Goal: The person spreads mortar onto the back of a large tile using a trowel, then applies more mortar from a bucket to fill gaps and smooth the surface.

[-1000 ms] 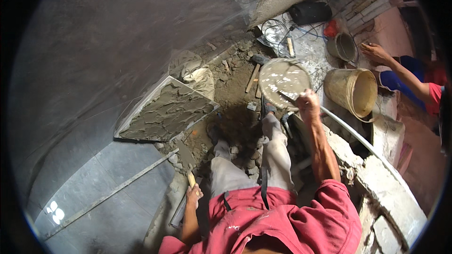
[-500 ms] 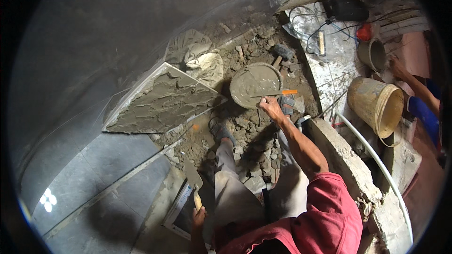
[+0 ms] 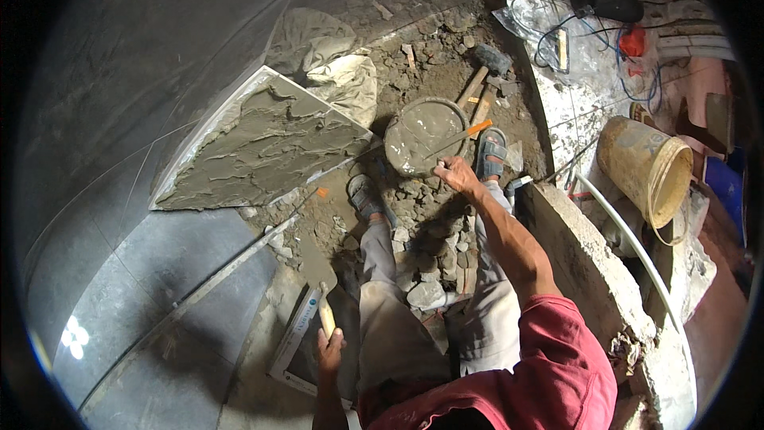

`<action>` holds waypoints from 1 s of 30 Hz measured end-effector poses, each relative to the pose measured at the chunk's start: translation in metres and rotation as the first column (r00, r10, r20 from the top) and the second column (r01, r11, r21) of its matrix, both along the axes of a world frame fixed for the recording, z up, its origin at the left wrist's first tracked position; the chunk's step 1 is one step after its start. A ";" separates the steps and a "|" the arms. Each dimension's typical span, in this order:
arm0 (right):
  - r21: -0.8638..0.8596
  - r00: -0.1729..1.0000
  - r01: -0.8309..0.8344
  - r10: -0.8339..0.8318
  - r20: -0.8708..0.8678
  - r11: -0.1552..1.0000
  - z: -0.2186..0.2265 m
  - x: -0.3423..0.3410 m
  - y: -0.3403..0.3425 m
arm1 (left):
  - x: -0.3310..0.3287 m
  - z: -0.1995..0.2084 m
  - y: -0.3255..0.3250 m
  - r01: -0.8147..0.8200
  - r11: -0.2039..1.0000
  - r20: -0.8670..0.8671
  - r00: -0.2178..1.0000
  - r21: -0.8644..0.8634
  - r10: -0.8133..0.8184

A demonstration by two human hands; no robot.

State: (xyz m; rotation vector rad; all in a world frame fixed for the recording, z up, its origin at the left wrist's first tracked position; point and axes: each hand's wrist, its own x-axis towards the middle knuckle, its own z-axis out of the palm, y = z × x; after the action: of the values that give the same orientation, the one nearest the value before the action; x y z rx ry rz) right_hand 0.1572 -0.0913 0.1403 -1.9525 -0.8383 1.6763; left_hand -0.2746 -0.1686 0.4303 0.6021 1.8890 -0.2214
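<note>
My left hand (image 3: 330, 350) is closed round the wooden handle of a trowel (image 3: 317, 263), whose blade is grey with mortar. At the near right rim of a round bucket (image 3: 387, 151), the fingers of my right hand (image 3: 457, 174) are pinched, apparently on the rim. Wet grey mortar (image 3: 426, 129) fills this bucket. A flat tool with an orange end (image 3: 479, 127) lies slanting across its right side, just beyond my right hand. To the left, a large tile (image 3: 267, 143) leans tilted, its upward face spread with ridged mortar.
Rubble (image 3: 434, 259) surrounds my sandalled feet. A hammer (image 3: 491, 60) lies past the mortar bucket, near a crumpled sack (image 3: 342, 84). At right are a broken concrete curb (image 3: 593, 263), a white pipe (image 3: 637, 251) and a tipped pale bucket (image 3: 625, 155). Grey floor tiles (image 3: 199, 267) extend left.
The orange-ended tool has swung from nearly level to a slant, its orange end now farther up. At far right, another person's hand and a small dark bucket have left their earlier place.
</note>
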 end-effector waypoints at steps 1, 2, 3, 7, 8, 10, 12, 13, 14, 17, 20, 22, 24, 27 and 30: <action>-0.004 0.993 -0.103 0.103 0.065 0.995 -0.004 0.002 0.004 | 0.008 -0.004 0.007 -0.005 0.999 -0.036 0.999 -0.051 0.003; -0.015 0.970 -0.205 0.205 0.129 0.979 -0.007 0.002 0.006 | 0.010 -0.011 0.009 -0.002 0.999 -0.033 0.999 -0.051 0.001; -0.008 0.979 -0.177 0.177 0.104 0.984 -0.008 -0.002 0.005 | 0.009 -0.018 0.009 0.028 0.997 0.006 1.000 -0.069 -0.027; -0.007 0.973 -0.210 0.210 0.096 0.978 -0.005 -0.024 0.011 | 0.029 -0.038 0.010 0.018 0.999 0.071 0.997 -0.040 -0.015; -0.011 0.972 -0.213 0.213 0.096 0.977 -0.005 -0.025 0.011 | 0.037 -0.043 0.014 0.015 1.000 0.137 0.990 -0.011 -0.014; -0.115 0.981 -0.189 0.194 0.026 0.975 -0.007 -0.025 0.015 | 0.045 -0.056 0.012 -0.010 0.998 0.112 0.994 -0.055 0.017; -0.021 0.972 -0.222 0.223 0.069 0.975 -0.010 -0.025 0.022 | 0.037 -0.082 -0.001 0.101 0.994 0.155 0.982 0.038 -0.105; 0.064 0.963 -0.249 0.240 0.124 0.966 -0.015 -0.019 0.022 | 0.056 -0.083 0.012 0.045 0.998 0.164 0.986 -0.040 -0.038; 0.062 0.962 -0.251 0.242 0.124 0.966 -0.017 -0.019 0.026 | 0.060 -0.088 0.011 0.043 0.998 0.165 0.986 -0.042 -0.036; 0.075 0.950 -0.306 0.299 0.094 0.949 -0.022 -0.018 0.031 | 0.070 -0.102 0.009 0.061 0.998 0.154 0.986 -0.006 -0.060; 0.163 0.944 -0.304 0.273 0.186 0.939 -0.028 -0.022 0.018 | 0.080 -0.102 0.011 -0.075 0.996 0.216 0.973 -0.049 0.083; 0.135 0.913 -0.391 0.366 0.181 0.910 -0.026 -0.022 0.020 | 0.091 -0.092 0.020 -0.071 0.995 0.186 0.979 -0.067 0.082; 0.203 0.886 -0.461 0.436 0.159 0.864 -0.029 -0.026 0.018 | 0.090 -0.092 0.020 -0.068 0.994 0.157 0.984 -0.081 0.080; 0.225 0.803 -0.584 0.515 0.301 0.780 -0.056 -0.001 0.018 | 0.081 -0.098 0.014 -0.049 0.994 0.217 0.974 -0.102 0.070; 0.078 0.479 -0.687 0.370 0.796 0.722 -0.073 0.037 0.035 | 0.080 -0.101 0.007 -0.035 0.998 0.211 0.976 -0.056 0.046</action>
State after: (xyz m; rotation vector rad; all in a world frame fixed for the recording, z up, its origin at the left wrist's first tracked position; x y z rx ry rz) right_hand 0.1947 -0.0567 0.0671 -2.1691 -2.1316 0.7244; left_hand -0.1951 -0.1621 0.3293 0.5300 1.6825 -0.1724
